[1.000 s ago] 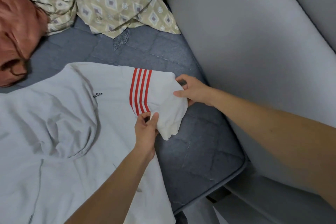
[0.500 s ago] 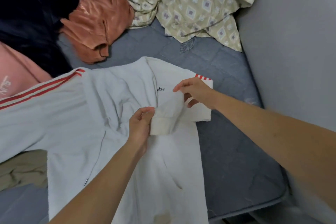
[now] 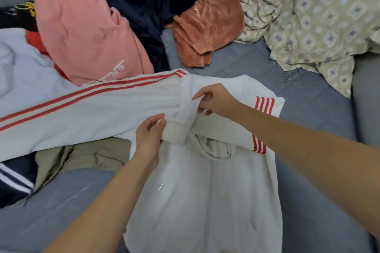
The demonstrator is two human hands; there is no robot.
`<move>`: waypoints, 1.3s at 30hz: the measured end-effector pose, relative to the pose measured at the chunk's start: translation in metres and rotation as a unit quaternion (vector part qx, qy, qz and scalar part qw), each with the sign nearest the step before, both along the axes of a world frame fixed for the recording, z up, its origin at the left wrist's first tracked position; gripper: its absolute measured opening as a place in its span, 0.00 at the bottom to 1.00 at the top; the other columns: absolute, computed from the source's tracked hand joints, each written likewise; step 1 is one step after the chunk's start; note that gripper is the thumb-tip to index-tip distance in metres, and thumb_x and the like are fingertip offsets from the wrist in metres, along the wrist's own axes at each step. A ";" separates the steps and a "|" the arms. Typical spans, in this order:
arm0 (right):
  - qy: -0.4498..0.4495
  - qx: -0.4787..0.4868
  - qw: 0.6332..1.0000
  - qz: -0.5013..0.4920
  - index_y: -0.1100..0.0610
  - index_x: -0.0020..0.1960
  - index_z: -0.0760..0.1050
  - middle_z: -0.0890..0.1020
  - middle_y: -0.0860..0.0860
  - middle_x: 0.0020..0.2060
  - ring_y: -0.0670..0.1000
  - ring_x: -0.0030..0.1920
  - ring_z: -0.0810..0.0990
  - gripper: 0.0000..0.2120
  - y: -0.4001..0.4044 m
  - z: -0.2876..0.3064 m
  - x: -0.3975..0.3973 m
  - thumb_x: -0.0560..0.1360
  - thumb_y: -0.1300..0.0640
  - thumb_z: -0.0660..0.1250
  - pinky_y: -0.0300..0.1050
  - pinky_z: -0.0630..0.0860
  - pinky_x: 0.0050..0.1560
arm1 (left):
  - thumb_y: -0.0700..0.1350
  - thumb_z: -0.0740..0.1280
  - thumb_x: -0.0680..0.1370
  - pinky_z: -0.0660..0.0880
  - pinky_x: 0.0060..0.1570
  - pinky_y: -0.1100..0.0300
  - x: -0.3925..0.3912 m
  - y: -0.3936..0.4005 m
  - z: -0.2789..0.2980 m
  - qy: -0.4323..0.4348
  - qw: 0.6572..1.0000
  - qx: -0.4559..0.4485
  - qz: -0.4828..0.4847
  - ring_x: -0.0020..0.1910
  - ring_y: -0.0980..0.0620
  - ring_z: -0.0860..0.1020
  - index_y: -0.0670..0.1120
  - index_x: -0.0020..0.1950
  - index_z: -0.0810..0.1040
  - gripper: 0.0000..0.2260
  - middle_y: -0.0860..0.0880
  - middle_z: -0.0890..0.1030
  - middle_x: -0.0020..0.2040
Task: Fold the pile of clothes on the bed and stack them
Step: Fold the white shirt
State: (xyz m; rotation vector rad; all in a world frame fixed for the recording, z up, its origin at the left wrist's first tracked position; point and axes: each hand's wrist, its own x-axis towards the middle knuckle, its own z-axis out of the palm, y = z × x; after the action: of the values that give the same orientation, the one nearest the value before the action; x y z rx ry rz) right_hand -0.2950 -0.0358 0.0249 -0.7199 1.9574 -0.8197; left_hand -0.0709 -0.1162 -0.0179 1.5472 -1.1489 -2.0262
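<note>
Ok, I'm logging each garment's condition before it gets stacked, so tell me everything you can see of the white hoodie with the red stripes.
The white hoodie looks like thick, soft fleece. It lies spread on the grey bed, body toward the camera. Its right sleeve is folded across the chest, showing red stripe bands; the left sleeve stretches out leftward, with long red stripes, over other clothes. The left hand grips the folded sleeve's ribbed cuff, the right hand pinches the fabric just above. The lower front looks faintly stained.

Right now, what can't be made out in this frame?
Head view only:
- White red-striped hoodie: hem cut off by the bottom edge; far sleeve end by the left edge.
- Pink sweatshirt: print partly covered by that sleeve.
- Olive garment: mostly under the hoodie.
- Both hands: fingertips buried in cloth.
</note>
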 end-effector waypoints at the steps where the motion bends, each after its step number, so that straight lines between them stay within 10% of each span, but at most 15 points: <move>1: 0.014 -0.003 1.000 0.012 0.64 0.54 0.84 0.87 0.62 0.41 0.58 0.43 0.87 0.10 -0.016 -0.001 0.010 0.76 0.72 0.68 0.53 0.86 0.42 | 0.41 0.71 0.82 0.79 0.52 0.51 0.011 -0.012 0.000 -0.003 1.000 -0.009 0.009 0.49 0.47 0.81 0.48 0.57 0.84 0.06 0.47 0.83 0.51; 9: 0.070 -0.024 0.992 0.099 0.61 0.52 0.83 0.85 0.58 0.39 0.56 0.40 0.85 0.06 -0.127 -0.012 0.092 0.76 0.68 0.73 0.48 0.85 0.38 | 0.40 0.72 0.80 0.78 0.66 0.49 0.104 -0.097 0.007 -0.013 0.994 -0.046 0.103 0.58 0.47 0.84 0.49 0.56 0.85 0.07 0.46 0.87 0.54; 20: 0.137 -0.082 0.969 0.190 0.61 0.39 0.82 0.81 0.61 0.31 0.51 0.29 0.75 0.07 -0.249 -0.018 0.196 0.76 0.64 0.71 0.46 0.75 0.36 | 0.26 0.71 0.73 0.77 0.62 0.65 0.217 -0.157 0.014 -0.065 0.967 -0.244 -0.028 0.57 0.61 0.78 0.45 0.68 0.78 0.26 0.51 0.78 0.63; 28: 0.156 -0.122 0.946 0.257 0.65 0.35 0.76 0.73 0.59 0.29 0.49 0.33 0.68 0.13 -0.309 -0.025 0.266 0.75 0.61 0.71 0.47 0.65 0.37 | 0.30 0.71 0.75 0.74 0.52 0.74 0.275 -0.191 -0.004 -0.178 0.930 -0.313 0.075 0.52 0.60 0.79 0.50 0.53 0.82 0.16 0.54 0.82 0.51; 34: 0.176 -0.136 0.924 0.310 0.60 0.37 0.75 0.75 0.54 0.37 0.53 0.41 0.73 0.18 -0.353 -0.032 0.320 0.80 0.49 0.71 0.51 0.68 0.45 | 0.39 0.68 0.82 0.84 0.39 0.49 0.319 -0.215 -0.004 -0.131 0.938 -0.245 0.206 0.41 0.41 0.82 0.48 0.44 0.78 0.08 0.45 0.81 0.40; 39: 0.227 -0.143 0.891 0.367 0.58 0.36 0.69 0.72 0.49 0.29 0.53 0.34 0.70 0.23 -0.376 -0.037 0.370 0.82 0.43 0.66 0.52 0.68 0.38 | 0.46 0.68 0.84 0.77 0.34 0.45 0.360 -0.226 -0.011 -0.167 0.928 -0.216 0.253 0.32 0.45 0.77 0.36 0.48 0.76 0.13 0.32 0.78 0.39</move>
State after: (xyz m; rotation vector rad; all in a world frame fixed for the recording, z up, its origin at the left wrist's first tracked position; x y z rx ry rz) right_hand 0.0748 -0.4119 -0.0124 -1.8247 1.7245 -0.4807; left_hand 0.2891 -0.3421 -0.0285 1.7541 -1.0693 -1.1214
